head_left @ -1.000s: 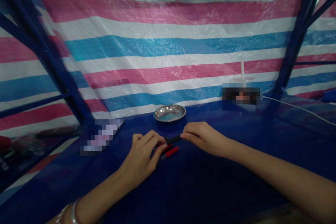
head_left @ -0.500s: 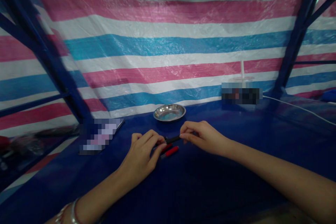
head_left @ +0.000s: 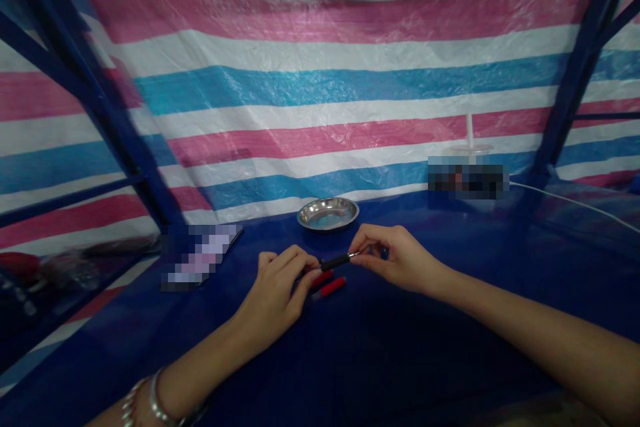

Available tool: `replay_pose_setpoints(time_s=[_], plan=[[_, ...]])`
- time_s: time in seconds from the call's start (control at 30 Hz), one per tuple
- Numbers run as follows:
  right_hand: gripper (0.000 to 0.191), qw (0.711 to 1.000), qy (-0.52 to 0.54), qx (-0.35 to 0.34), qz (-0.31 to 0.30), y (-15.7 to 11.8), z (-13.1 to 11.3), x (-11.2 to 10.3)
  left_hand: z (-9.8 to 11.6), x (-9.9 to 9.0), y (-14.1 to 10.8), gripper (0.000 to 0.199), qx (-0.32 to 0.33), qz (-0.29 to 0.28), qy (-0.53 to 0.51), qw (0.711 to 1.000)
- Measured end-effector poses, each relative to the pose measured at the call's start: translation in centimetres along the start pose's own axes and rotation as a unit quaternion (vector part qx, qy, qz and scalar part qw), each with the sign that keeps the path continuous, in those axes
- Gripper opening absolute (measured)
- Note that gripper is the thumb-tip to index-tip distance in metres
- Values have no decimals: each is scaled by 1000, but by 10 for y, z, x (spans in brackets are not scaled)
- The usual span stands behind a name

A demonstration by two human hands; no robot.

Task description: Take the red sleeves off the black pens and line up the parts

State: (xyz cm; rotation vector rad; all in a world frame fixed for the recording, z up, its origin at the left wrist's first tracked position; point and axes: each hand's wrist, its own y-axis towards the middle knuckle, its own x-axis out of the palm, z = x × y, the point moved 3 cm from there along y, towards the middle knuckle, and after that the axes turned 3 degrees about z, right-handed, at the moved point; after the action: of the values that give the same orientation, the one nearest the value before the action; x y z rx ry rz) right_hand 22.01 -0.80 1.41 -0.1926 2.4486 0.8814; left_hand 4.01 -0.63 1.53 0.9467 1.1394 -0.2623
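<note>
A black pen point(head_left: 336, 262) is held nearly level just above the table between both hands. My left hand point(head_left: 277, 287) is closed around its left end, thumb and fingers pressed together. My right hand point(head_left: 395, 257) pinches at the other end, where a short silvery tip shows next to the fingertips. Whether the right fingers grip only that tip or a separate small part, I cannot make out. Below the pen, close to my left thumb, lie two red pen-like pieces; the nearer red piece point(head_left: 333, 287) is in plain sight and the farther red piece point(head_left: 323, 279) is partly covered.
Behind the hands stands a shallow oval metal dish point(head_left: 328, 215) on the blue table point(head_left: 400, 353). A blurred-out flat phone-like object point(head_left: 213, 250) lies to the left. At the back right are a cup with a straw point(head_left: 469, 133) and a white cable point(head_left: 570, 199). Striped sheeting hangs behind.
My right hand has slid slightly outward along the pen, and a silvery tip now shows by its fingers. My left hand keeps its hold. The whole view has shifted slightly.
</note>
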Motion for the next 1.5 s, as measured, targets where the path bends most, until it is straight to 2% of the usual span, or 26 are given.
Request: replay_pose_setpoints(time_s=[0.13,0.37,0.53,0.6,0.67,0.77,0.8,0.87,1.03,1.27,1.4,1.5], plan=[[6,998,-56,-26,1,-1,-1,-2,0,-1,1,16,-17,-13,-36,999],[6,995,-68,-70,9,-1,-5,-4,-6,1,1,20,-38,-48,-119,991],[8,992,-66,-107,6,-3,-11,-6,-8,2,2,31,-75,-106,-251,959],[9,989,-67,-127,14,-4,-14,-8,-7,1,3,35,-96,-108,-268,953],[10,988,-79,-128,31,-4,-15,-12,-8,-2,4,36,-94,-86,-217,968],[8,986,-124,-101,42,0,-7,-14,-17,-5,5,31,-61,-32,-2,998],[8,985,-142,-94,34,1,-4,-14,-23,-5,5,30,-59,-26,71,995],[11,981,-175,-78,10,3,6,-12,-38,-1,4,27,-87,-42,149,984],[16,969,-239,-33,-56,6,25,-7,-66,12,-1,18,-104,-70,161,979],[17,940,-305,-34,-151,0,36,2,-60,15,-3,11,-101,-93,132,982],[15,941,-303,-34,-147,-2,34,2,-55,12,-2,13,-108,-82,121,983],[20,950,-282,-26,-130,0,32,-1,-53,10,-1,17,-116,-68,109,985]])
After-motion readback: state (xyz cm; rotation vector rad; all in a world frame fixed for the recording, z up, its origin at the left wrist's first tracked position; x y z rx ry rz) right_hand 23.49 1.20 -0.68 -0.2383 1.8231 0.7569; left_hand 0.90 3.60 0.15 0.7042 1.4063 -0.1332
